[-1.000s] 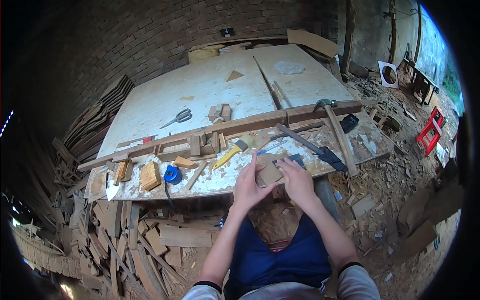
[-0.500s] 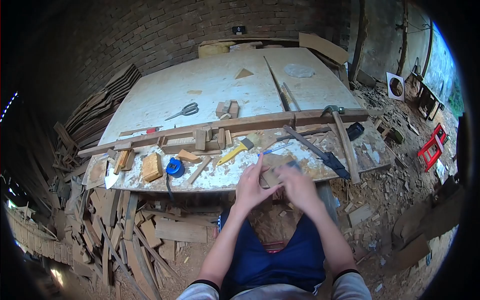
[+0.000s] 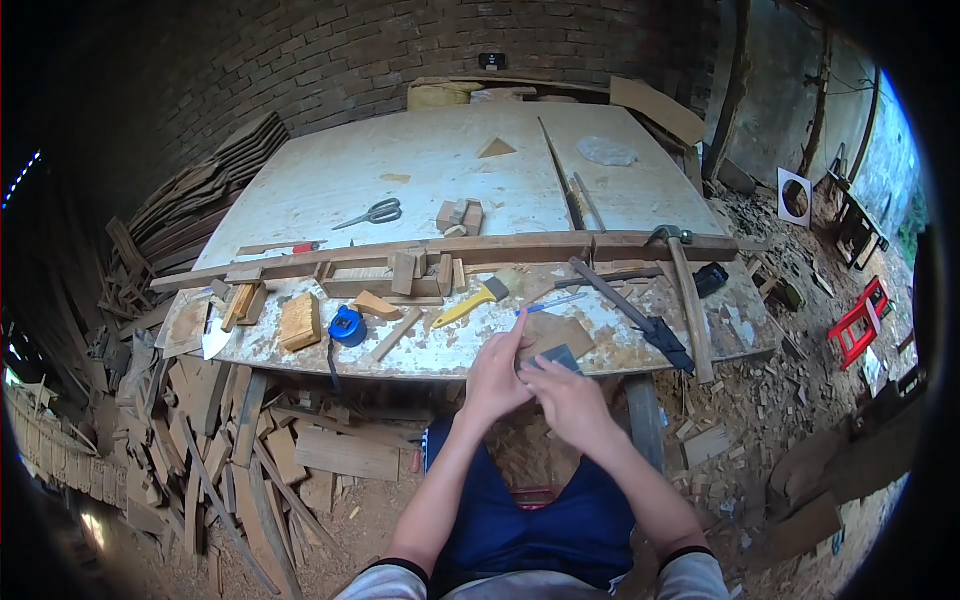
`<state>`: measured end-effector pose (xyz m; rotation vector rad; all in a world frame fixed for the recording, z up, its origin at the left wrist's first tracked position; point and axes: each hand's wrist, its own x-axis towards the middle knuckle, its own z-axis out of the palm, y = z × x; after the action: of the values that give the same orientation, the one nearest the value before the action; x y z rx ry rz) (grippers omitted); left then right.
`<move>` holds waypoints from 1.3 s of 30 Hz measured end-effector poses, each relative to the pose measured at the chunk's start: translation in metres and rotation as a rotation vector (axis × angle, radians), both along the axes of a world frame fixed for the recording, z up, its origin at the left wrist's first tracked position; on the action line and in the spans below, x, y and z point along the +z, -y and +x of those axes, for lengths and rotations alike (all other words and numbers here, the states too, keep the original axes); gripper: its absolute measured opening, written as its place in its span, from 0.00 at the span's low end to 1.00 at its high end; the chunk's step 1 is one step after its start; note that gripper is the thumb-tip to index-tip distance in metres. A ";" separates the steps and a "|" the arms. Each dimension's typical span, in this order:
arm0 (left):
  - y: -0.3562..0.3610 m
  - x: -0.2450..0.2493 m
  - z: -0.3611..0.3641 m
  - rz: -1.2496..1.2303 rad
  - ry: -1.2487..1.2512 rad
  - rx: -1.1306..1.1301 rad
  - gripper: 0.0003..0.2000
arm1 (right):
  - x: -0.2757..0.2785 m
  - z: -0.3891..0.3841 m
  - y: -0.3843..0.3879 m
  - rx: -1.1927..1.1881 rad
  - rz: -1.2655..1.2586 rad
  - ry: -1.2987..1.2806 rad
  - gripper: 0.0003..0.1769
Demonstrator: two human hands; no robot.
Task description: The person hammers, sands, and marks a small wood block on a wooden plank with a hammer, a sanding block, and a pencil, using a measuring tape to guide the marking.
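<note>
Grey flat piece [image 3: 557,357] in the head view sits by the near edge of the bench [image 3: 450,352], against fingers of the right hand [image 3: 574,404], left hand [image 3: 495,380] adjacent, both grips indeterminable, and uneven finger pressure could cause slippage.

Lateral access, left: the bench [image 3: 440,352] affords a passage along its front edge, between the wooden strip [image 3: 396,335] and the left hand [image 3: 495,375]. Forward access: obstructed by the blue pen [image 3: 552,304], then by the long rail [image 3: 520,249] (it spans nearly the full bench width). Lateral access, right hand [image 3: 572,402]: the dark bar [image 3: 615,297] and hammer [image 3: 691,318] lie across the route. Beyond the rail: a wide approach between scissors [image 3: 382,211] and triangular piece [image 3: 496,148].
</note>
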<state>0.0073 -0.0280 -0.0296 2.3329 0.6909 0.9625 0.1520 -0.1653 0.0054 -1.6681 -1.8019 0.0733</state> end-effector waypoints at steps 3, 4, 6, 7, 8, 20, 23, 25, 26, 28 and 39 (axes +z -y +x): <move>0.009 0.013 0.001 0.017 0.007 0.017 0.62 | -0.006 0.042 -0.019 -0.156 -0.030 -0.183 0.18; 0.009 0.012 0.000 0.029 0.014 0.006 0.62 | -0.008 0.034 -0.016 -0.210 -0.044 -0.071 0.18; 0.005 0.014 -0.003 0.065 0.030 -0.015 0.62 | -0.011 0.001 -0.010 -0.315 -0.057 0.155 0.17; 0.004 0.011 -0.004 0.066 0.037 -0.015 0.62 | -0.002 -0.009 -0.001 -0.126 0.023 0.119 0.16; 0.001 0.006 -0.004 0.068 0.043 -0.018 0.62 | -0.002 -0.003 -0.002 -0.077 0.013 0.084 0.16; 0.007 0.009 -0.001 0.142 0.031 0.010 0.60 | -0.009 0.041 -0.018 -0.272 -0.016 -0.035 0.19; 0.002 0.007 -0.001 0.132 0.035 -0.003 0.59 | 0.001 -0.005 -0.009 -0.319 -0.070 0.234 0.21; 0.002 0.006 -0.003 0.120 0.028 -0.012 0.59 | -0.011 -0.009 -0.005 -0.040 0.062 0.159 0.20; 0.003 0.006 -0.002 0.124 0.027 -0.009 0.59 | -0.012 -0.003 -0.007 0.035 0.074 0.126 0.20; 0.005 0.008 -0.002 0.126 0.019 0.001 0.59 | 0.001 0.025 -0.018 -0.106 0.028 -0.051 0.18; 0.010 0.016 -0.003 0.097 0.046 -0.006 0.60 | 0.015 -0.006 -0.010 -0.257 -0.100 0.100 0.15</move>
<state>0.0040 -0.0380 -0.0131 2.3868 0.6322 1.0652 0.1455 -0.1551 0.0204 -1.9928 -1.6630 -0.0339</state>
